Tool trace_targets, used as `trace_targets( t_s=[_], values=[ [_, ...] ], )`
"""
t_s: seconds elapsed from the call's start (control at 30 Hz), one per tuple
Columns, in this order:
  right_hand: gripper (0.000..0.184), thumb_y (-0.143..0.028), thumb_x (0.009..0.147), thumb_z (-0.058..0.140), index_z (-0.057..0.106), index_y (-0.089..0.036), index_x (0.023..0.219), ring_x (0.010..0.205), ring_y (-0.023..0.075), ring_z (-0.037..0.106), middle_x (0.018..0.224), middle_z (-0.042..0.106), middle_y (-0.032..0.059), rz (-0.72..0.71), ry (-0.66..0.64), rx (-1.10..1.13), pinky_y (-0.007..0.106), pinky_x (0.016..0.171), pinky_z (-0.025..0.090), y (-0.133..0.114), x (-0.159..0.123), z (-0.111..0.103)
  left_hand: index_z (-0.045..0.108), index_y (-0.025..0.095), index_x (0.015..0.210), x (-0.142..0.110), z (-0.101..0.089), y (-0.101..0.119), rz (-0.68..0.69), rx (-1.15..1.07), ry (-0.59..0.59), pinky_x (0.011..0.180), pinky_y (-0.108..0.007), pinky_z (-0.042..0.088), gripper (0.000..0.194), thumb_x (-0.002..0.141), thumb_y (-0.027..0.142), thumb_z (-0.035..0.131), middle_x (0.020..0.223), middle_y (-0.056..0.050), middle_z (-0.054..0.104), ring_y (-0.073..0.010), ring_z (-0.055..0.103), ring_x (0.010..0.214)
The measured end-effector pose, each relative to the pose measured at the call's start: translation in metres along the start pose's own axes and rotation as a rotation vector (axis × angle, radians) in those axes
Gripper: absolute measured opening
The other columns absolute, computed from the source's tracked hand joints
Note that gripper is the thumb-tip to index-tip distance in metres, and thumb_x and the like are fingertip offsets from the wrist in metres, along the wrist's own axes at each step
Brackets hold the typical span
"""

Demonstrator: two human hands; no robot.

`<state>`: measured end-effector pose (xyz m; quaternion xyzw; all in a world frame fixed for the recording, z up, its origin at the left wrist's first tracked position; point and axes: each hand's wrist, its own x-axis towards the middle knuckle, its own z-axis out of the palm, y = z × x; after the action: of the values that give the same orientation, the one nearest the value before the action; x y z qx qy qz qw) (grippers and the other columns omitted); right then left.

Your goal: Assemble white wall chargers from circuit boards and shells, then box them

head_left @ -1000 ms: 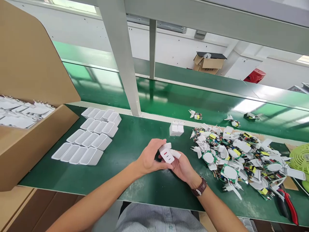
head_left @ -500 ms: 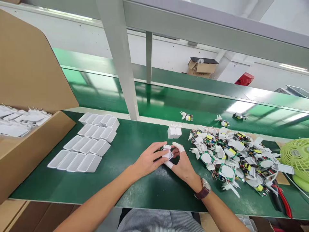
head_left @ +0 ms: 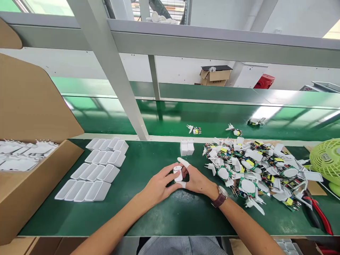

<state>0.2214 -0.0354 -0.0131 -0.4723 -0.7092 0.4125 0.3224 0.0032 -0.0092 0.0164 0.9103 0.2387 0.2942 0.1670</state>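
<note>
Both of my hands meet over the green mat (head_left: 148, 212) on a small white charger housing (head_left: 177, 173). My left hand (head_left: 159, 184) grips it from the left with fingers curled round it. My right hand (head_left: 195, 179), wearing white finger cots and a brown wristwatch, pinches it from the right. Two finished white chargers (head_left: 187, 147) stand just beyond my hands. A heap of circuit boards and white plug parts (head_left: 257, 171) lies to the right. Rows of empty white shells (head_left: 95, 168) lie to the left.
An open cardboard box (head_left: 32, 170) holding white parts stands at the left edge. A green fan (head_left: 326, 161) and red-handled pliers (head_left: 318, 212) sit at the far right. Loose boards (head_left: 195, 130) lie on the green conveyor (head_left: 170, 117) behind a slanted grey post (head_left: 117, 85).
The charger piece was turned and brought down close to the mat between both hands. My head tilted up, so more of the frame overhead shows.
</note>
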Motion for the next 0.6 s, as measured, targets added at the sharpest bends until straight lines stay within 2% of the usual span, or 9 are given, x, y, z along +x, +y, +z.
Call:
trace_targets(
  t_s=[0.07, 0.13, 0.2, 0.27, 0.33, 0.37, 0.47, 0.53, 0.6],
  values=[
    [0.087, -0.032, 0.085, 0.076, 0.027, -0.022, 0.157, 0.083, 0.0192, 0.061, 0.095, 0.061, 0.0016, -0.021, 0.004, 0.015, 0.041, 0.083, 0.057, 0.0, -0.001, -0.001, 0.063, 0.023, 0.127, 0.001, -0.006, -0.007, -0.011, -0.014, -0.029, 0.107, -0.038, 0.056, 0.028, 0.102, 0.032, 0.057, 0.145, -0.013, 0.057, -0.0239, 0.063, 0.128],
    [0.077, -0.028, 0.087, 0.073, 0.032, -0.024, 0.153, 0.083, 0.0172, 0.061, 0.1, 0.059, 0.002, -0.079, 0.046, 0.034, 0.039, 0.083, 0.057, 0.001, -0.002, -0.002, 0.065, 0.023, 0.123, 0.008, -0.01, -0.021, -0.081, -0.01, -0.023, 0.108, -0.039, 0.055, 0.025, 0.101, 0.033, 0.057, 0.14, -0.011, 0.061, -0.0236, 0.064, 0.126],
    [0.058, -0.024, 0.091, 0.065, 0.041, -0.025, 0.144, 0.081, 0.0155, 0.059, 0.105, 0.057, 0.0031, -0.142, 0.2, 0.008, 0.037, 0.081, 0.057, 0.003, -0.002, -0.003, 0.068, 0.022, 0.117, 0.023, -0.013, -0.04, -0.201, -0.02, -0.017, 0.106, -0.039, 0.056, 0.025, 0.098, 0.038, 0.059, 0.137, -0.01, 0.064, -0.0243, 0.066, 0.123],
    [0.039, -0.021, 0.096, 0.055, 0.048, -0.024, 0.134, 0.081, 0.0159, 0.057, 0.105, 0.054, 0.0044, -0.171, 0.437, -0.057, 0.038, 0.081, 0.057, 0.006, -0.001, -0.006, 0.069, 0.021, 0.112, 0.042, -0.013, -0.058, -0.323, -0.065, -0.01, 0.102, -0.039, 0.059, 0.029, 0.094, 0.043, 0.061, 0.137, -0.01, 0.064, -0.0246, 0.068, 0.118],
    [0.034, -0.02, 0.098, 0.049, 0.049, -0.023, 0.132, 0.085, 0.0178, 0.058, 0.109, 0.054, 0.0072, -0.154, 0.624, -0.103, 0.039, 0.081, 0.057, 0.009, 0.0, -0.009, 0.069, 0.019, 0.11, 0.061, -0.01, -0.07, -0.398, -0.141, -0.005, 0.1, -0.04, 0.06, 0.034, 0.09, 0.046, 0.063, 0.138, -0.012, 0.063, -0.0255, 0.068, 0.115],
    [0.036, -0.02, 0.098, 0.049, 0.048, -0.023, 0.134, 0.089, 0.0187, 0.059, 0.114, 0.053, 0.0094, -0.14, 0.67, -0.113, 0.039, 0.081, 0.058, 0.01, 0.0, -0.011, 0.069, 0.019, 0.109, 0.069, -0.008, -0.073, -0.414, -0.174, -0.006, 0.1, -0.042, 0.06, 0.036, 0.088, 0.048, 0.063, 0.139, -0.013, 0.062, -0.0261, 0.068, 0.116],
    [0.043, -0.02, 0.096, 0.049, 0.044, -0.022, 0.139, 0.094, 0.0208, 0.061, 0.126, 0.051, 0.0136, -0.112, 0.709, -0.155, 0.039, 0.078, 0.06, 0.008, 0.0, -0.015, 0.07, 0.019, 0.105, 0.09, -0.007, -0.074, -0.394, -0.234, -0.046, 0.098, -0.042, 0.06, 0.039, 0.084, 0.051, 0.066, 0.138, -0.014, 0.063, -0.0267, 0.069, 0.114],
    [0.041, -0.019, 0.097, 0.048, 0.046, -0.022, 0.138, 0.091, 0.0211, 0.061, 0.122, 0.054, 0.0134, -0.111, 0.71, -0.206, 0.039, 0.077, 0.06, 0.005, -0.001, -0.015, 0.073, 0.02, 0.096, 0.104, -0.016, -0.076, -0.362, -0.253, -0.109, 0.096, -0.04, 0.061, 0.038, 0.081, 0.055, 0.069, 0.136, -0.013, 0.065, -0.0269, 0.07, 0.112],
    [0.039, -0.017, 0.098, 0.046, 0.047, -0.022, 0.136, 0.092, 0.0214, 0.062, 0.119, 0.056, 0.0129, -0.153, 0.691, -0.256, 0.04, 0.081, 0.06, 0.0, -0.001, -0.013, 0.075, 0.02, 0.088, 0.123, -0.031, -0.084, -0.365, -0.213, -0.122, 0.095, -0.039, 0.06, 0.041, 0.085, 0.06, 0.064, 0.134, -0.011, 0.068, -0.0269, 0.07, 0.112]
  ],
)
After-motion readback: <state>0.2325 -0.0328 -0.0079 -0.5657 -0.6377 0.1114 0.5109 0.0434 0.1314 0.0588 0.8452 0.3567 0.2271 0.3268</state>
